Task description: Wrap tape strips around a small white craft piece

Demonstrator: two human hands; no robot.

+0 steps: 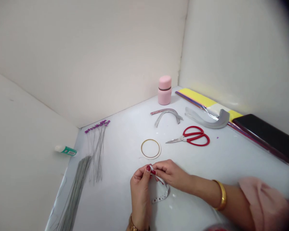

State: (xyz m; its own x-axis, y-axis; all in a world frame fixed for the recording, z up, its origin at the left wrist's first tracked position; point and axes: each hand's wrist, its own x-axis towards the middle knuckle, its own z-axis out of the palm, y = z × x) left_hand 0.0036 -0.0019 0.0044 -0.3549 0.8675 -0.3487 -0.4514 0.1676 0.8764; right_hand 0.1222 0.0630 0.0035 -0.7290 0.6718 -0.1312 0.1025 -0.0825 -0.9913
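Far left, green tube with a white cap (66,150), lying at the edge of the counter (120,144). Next, a thick bundle of grey-green wires (78,186), running toward the near edge. Just beside it, thinner wires with purple tips (98,126), fanned out, tips near the back wall (106,57).

My left hand (141,181), gold watchband (133,226) at the wrist: grip narrow, thumb and finger pinching the upper end of a white dotted strip (162,198). Strip sits between my hands, bends down in a curve, dotted end lowest; can't tell if that end touches the counter. Tape ring (156,156) lies flat just beyond my hands. Behind it, curved grey strips (170,111), one with a pinkish dotted end; pink jar (164,94) upright behind those.

My right hand (174,175): grip narrow too, pinching the same strip end. Red-handled scissors (195,138) lie beyond it, blades pointing left. Gold bangle (223,195) on my forearm, pink sleeve (262,197) above. Farther right: curled grey band (213,122), tiny purple scrap (217,137), sheet pack (199,97) along the right wall, black flat object (267,136) on top.
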